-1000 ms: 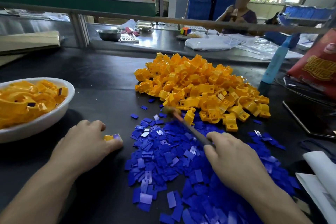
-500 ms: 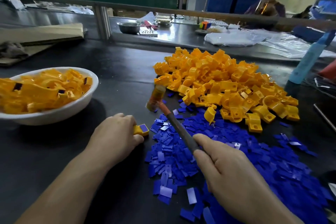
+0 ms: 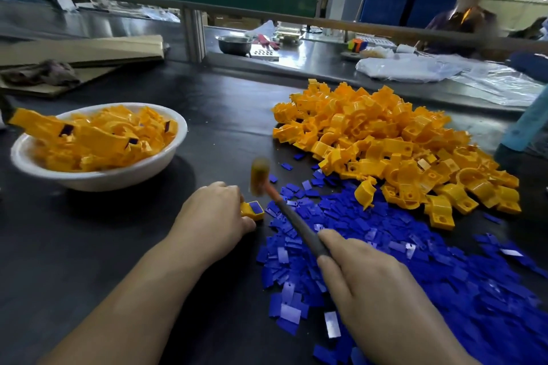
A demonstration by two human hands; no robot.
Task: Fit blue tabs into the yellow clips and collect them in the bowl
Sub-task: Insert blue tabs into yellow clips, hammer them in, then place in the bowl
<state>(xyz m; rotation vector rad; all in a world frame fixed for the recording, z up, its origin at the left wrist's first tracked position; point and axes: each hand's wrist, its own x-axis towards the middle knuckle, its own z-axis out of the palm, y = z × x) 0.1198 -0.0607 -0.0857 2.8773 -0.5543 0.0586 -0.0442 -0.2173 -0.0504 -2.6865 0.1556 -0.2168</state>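
Hammering near the left hand (image 3: 213, 216)
It pinched the yellow clip (image 3: 248, 213); the right hand (image 3: 370, 281) gripped the mallet (image 3: 260, 176). A crooked hit could hurt it or pop the blue tab (image 3: 256, 207) out.

The left hand (image 3: 213, 216) and right hand (image 3: 370, 281) are bare, as are both forearms.

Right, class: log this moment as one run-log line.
left hand: holds yellow clip, blue tab seated | right hand: grips mallet, head blurred near clip | bowl: holds finished clips
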